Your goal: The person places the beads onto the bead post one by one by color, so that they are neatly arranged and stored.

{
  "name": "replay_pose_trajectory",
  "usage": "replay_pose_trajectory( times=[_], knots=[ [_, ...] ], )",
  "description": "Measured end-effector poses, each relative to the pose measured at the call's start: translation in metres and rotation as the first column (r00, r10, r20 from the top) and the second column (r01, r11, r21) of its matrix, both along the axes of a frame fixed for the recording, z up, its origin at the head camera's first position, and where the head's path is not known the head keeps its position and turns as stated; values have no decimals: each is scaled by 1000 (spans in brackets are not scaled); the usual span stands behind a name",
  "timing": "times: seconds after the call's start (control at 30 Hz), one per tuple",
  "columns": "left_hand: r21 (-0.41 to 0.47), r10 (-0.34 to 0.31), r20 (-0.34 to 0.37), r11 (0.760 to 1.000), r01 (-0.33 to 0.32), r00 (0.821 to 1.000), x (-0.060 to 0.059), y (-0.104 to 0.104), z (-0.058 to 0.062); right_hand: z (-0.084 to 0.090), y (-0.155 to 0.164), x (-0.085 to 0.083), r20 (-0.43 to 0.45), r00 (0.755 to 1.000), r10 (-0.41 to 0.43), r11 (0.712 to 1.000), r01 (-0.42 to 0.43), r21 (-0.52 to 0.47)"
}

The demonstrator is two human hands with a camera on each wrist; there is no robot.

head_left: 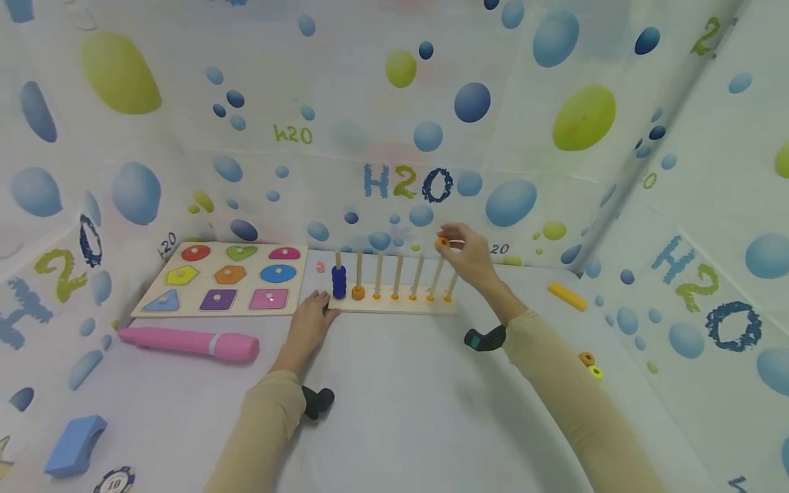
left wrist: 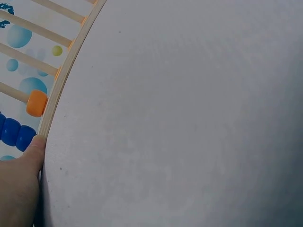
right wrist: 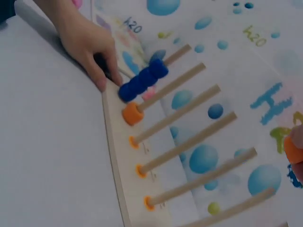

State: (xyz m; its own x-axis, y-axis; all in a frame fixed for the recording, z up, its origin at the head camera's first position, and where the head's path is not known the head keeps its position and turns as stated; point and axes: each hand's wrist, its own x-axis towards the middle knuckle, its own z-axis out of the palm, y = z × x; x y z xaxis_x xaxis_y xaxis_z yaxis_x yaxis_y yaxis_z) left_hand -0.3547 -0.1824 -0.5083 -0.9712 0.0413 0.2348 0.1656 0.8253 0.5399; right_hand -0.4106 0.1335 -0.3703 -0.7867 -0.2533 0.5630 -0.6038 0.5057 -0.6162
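A wooden peg board (head_left: 394, 309) with a row of upright pegs stands near the back of the table. Several blue beads (head_left: 338, 282) are stacked on its leftmost peg, and one orange bead (head_left: 358, 294) sits at the bottom of the second. My left hand (head_left: 309, 322) holds the board's left end, the thumb (left wrist: 34, 150) on its front edge and fingers around the corner. Up by the tops of the right-hand pegs, my right hand (head_left: 473, 259) pinches another orange bead (head_left: 442, 243) between thumb and fingertips. That bead shows partly at the right wrist view's edge.
Left of the board lies a shape puzzle (head_left: 240, 298), with a pink microphone-like toy (head_left: 191, 344) before it. A blue block (head_left: 75, 446) and a poker chip (head_left: 115, 481) lie front left. At right are a yellow bar (head_left: 568, 296), an orange ring (head_left: 586, 358) and a yellow ring (head_left: 595, 372).
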Motion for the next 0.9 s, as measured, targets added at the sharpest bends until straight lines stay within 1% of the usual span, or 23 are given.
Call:
replay_pose_trajectory(
  times=[0.13, 0.27, 0.4, 0.47, 0.6, 0.73, 0.9],
  knots=[
    [5, 5, 15, 1000, -5, 1000, 0, 1, -2, -1, -37, -6, 15, 997, 82, 997, -82, 3],
    [16, 7, 5, 1000, -7, 1000, 2, 2, -2, -4, -66, -9, 11, 989, 145, 989, -145, 20],
    [11, 5, -17, 1000, -5, 1000, 2, 2, -2, -6, -89, -10, 2, 983, 186, 982, -186, 32],
    [9, 4, -22, 1000, -3, 1000, 1, 1, -1, -7, -99, -10, 16, 978, 208, 978, -208, 34],
    [11, 4, -2, 1000, -4, 1000, 1, 0, 1, -8, -116, -11, 55, 968, 244, 968, -247, 52],
    [14, 9, 24, 1000, -9, 1000, 0, 0, 1, -10, -127, -16, 60, 965, 257, 961, -262, 94],
    [14, 14, 26, 1000, -14, 1000, -2, -1, -2, -10, -134, -20, 75, 968, 238, 960, -247, 132]
  ],
)
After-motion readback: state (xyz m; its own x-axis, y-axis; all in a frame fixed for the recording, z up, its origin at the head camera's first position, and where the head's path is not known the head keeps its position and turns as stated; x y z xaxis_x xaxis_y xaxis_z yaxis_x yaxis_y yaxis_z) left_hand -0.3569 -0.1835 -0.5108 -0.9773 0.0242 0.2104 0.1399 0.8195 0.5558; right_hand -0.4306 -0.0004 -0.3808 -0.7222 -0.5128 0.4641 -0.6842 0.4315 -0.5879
